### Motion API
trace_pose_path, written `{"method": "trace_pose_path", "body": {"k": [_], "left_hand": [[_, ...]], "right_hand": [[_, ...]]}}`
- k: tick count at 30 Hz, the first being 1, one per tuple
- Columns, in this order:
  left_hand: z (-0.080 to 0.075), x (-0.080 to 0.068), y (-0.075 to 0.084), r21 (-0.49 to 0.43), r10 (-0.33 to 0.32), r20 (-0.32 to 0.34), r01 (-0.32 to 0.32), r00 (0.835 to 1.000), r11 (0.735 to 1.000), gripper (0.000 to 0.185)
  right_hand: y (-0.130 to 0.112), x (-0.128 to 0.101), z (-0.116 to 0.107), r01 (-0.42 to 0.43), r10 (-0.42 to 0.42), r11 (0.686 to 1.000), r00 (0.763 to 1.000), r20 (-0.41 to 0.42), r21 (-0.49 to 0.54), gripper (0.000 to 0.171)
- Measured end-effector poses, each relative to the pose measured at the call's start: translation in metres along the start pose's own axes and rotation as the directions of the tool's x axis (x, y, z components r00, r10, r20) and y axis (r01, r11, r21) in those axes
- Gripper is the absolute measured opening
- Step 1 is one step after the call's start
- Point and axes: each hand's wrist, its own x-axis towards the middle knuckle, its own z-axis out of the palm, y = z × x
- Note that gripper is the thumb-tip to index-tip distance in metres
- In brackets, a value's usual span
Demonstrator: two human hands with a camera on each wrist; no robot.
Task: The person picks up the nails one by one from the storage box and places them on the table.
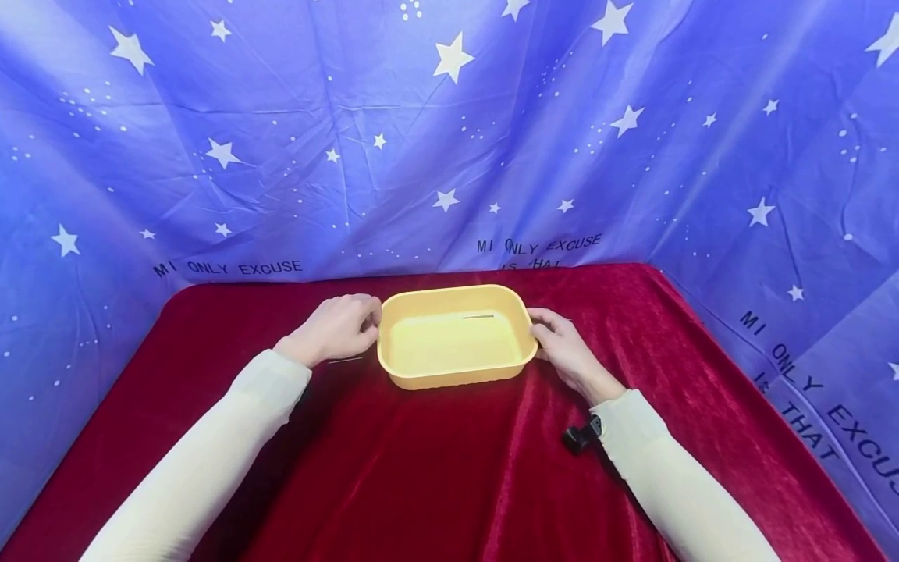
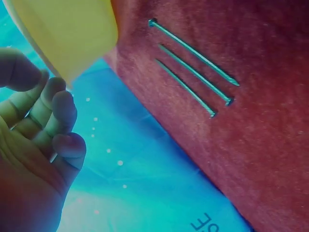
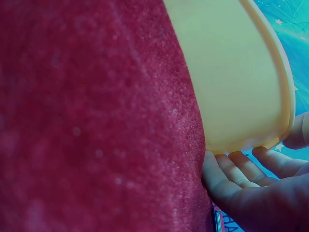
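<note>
Both your hands are on the yellow tray [image 1: 456, 375], one at each short end. Your left hand [image 1: 339, 328] sits at the tray's left rim with its fingers curled toward the edge; the left wrist view shows those fingers [image 2: 58, 113] bent just beside the yellow wall, though a firm clasp can't be confirmed from here. Just beside that hand, three long nails [image 2: 193, 67] lie side by side on the red velvet cloth [image 1: 435, 468]. The tray stands in the middle of the table, and one more thin nail [image 1: 479, 317] lies inside it near the far wall. Your right hand [image 1: 565, 351] cups the tray's right end, fingers [image 3: 236, 169] tucked under the rim, thumb over the top.
</note>
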Motion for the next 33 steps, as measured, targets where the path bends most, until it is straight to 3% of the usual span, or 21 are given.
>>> {"method": "trace_pose_path", "body": {"k": [33], "left_hand": [[-0.005,0.056,0.04,0.006,0.066,0.097,-0.067,0.993,0.998,0.013]], "right_hand": [[0.0,0.0,-0.001,-0.001,0.001,1.0,1.0,0.0,0.003,0.042]]}}
